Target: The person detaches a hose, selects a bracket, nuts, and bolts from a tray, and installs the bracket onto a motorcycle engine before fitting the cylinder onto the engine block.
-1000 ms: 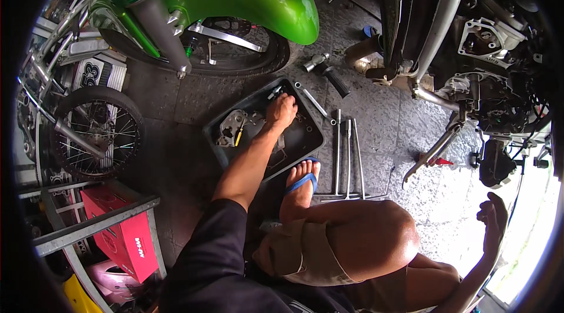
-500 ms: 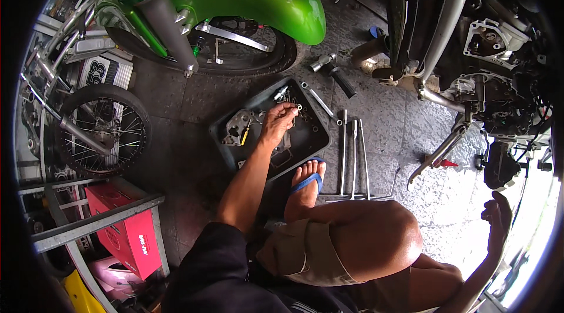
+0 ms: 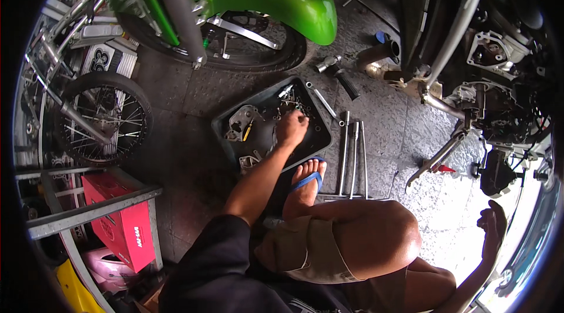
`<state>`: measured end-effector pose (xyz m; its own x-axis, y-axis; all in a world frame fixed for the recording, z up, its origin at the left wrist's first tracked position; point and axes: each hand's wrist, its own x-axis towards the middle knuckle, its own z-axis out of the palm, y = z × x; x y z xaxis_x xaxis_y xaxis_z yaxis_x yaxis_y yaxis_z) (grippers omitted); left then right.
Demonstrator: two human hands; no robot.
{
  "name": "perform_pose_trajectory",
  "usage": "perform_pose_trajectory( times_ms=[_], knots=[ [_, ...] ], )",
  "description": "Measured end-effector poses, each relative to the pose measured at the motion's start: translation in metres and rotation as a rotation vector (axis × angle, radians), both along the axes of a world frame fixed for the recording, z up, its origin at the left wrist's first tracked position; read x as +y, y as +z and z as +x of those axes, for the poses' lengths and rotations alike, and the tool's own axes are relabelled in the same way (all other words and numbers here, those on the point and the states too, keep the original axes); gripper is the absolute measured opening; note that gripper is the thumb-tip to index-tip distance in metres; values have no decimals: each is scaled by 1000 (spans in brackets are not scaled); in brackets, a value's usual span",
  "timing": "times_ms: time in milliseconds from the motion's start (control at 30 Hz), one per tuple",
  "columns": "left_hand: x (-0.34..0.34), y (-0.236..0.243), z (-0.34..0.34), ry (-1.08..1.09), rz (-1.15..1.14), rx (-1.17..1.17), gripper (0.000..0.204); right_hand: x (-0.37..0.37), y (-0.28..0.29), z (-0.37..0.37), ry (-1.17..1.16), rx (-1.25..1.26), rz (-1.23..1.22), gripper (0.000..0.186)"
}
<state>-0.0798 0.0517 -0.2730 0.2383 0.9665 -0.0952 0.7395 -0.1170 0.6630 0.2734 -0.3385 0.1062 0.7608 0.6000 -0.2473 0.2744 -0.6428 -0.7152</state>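
Note:
My left hand (image 3: 292, 130) reaches into a black plastic tray (image 3: 319, 141), its fingers bent together close to a pile of small bolts and nuts (image 3: 294, 103). Whatever lies between the fingertips is too small or hidden to name. Left of the hand in the tray are a grey metal cover (image 3: 239, 120) and a screwdriver with a yellow handle (image 3: 248, 131). A second metal part (image 3: 249, 162) sits by the near edge. At the far right, away from the tray, my right hand (image 3: 492, 223) hangs in the air with curled fingers; I cannot make out anything in it.
Right of the tray lie a ring spanner (image 3: 324, 103), several long metal bars (image 3: 354, 157) and a black-gripped tool (image 3: 345, 82). A motorcycle front wheel under a green fender (image 3: 282, 2) stands beyond. An opened engine (image 3: 490, 104) is at right, a red box (image 3: 126, 222) on a rack at left.
My left hand has moved slightly right and nearer to me, and its fingers now point down into the tray. A small shiny piece seen at its fingertips no longer shows. The view has shifted slightly.

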Motion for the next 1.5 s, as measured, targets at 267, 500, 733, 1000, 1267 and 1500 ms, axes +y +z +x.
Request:
perform_pose_trajectory(
  times_ms=[267,500,733,1000,1267,1500],
  knots=[
    [-15,-3,13,50,9,152,27,2,-1,-7,-39,3,24,59],
    [-33,-1,-4,36,-193,-374,13,-3,-4,-1,-35,3,27,59],
    [-34,-24,-51,546,-905,-1027,20,-2,-7,6,-23,30,32,58],
    [-9,-18,-58,436,-137,-19,27,-4,-4,1,0,-20,22,55],
    [5,-22,-43,348,4,110,25,-7,-2,-1,-25,8,34,55],
    [7,-59,-93,305,-887,-1519,21,0,-9,1,-1,25,44,55]
  ],
)
